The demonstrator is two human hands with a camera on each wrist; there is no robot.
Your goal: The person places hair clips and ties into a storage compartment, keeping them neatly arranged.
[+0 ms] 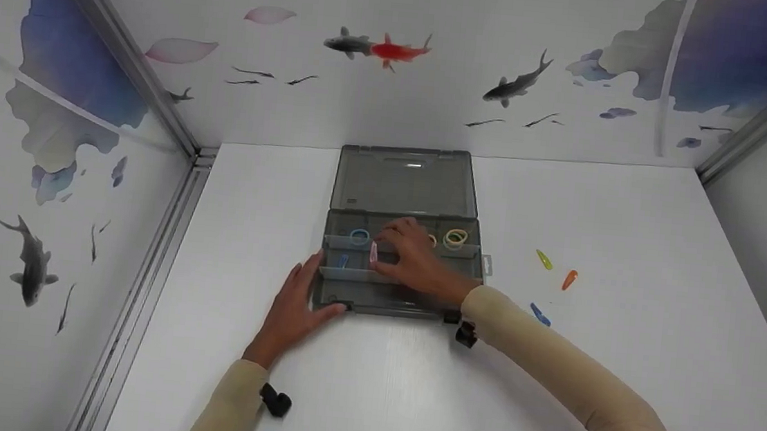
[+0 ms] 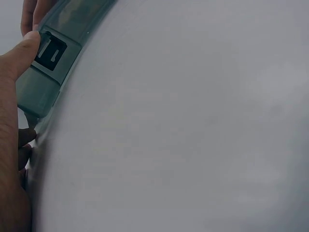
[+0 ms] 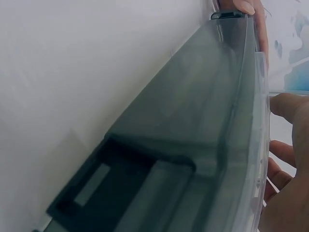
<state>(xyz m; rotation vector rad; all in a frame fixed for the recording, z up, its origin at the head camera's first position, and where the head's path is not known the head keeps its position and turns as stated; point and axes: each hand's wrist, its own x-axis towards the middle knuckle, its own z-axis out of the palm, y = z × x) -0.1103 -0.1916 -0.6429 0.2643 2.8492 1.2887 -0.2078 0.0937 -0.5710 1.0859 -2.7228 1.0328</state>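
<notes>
A grey see-through storage box (image 1: 393, 304) lies with its lid (image 1: 406, 183) raised at the back. My right hand (image 1: 418, 259) reaches over the middle row and pinches a pink hair clip (image 1: 374, 252) between thumb and fingers. Left of it a blue hair clip (image 1: 343, 260) lies in that row. My left hand (image 1: 294, 305) rests against the box's front left corner, fingers along the left side and thumb at the front by a latch (image 2: 50, 51). In the right wrist view the box wall hides the right fingertips.
Blue hair ties (image 1: 359, 236) and yellowish hair ties (image 1: 455, 239) lie in the back row. On the white table (image 1: 592, 373), right of the box, are a yellow-green clip (image 1: 544, 259), an orange clip (image 1: 570, 280) and a blue clip (image 1: 540, 314). A printed wall panel (image 1: 421, 108) stands behind.
</notes>
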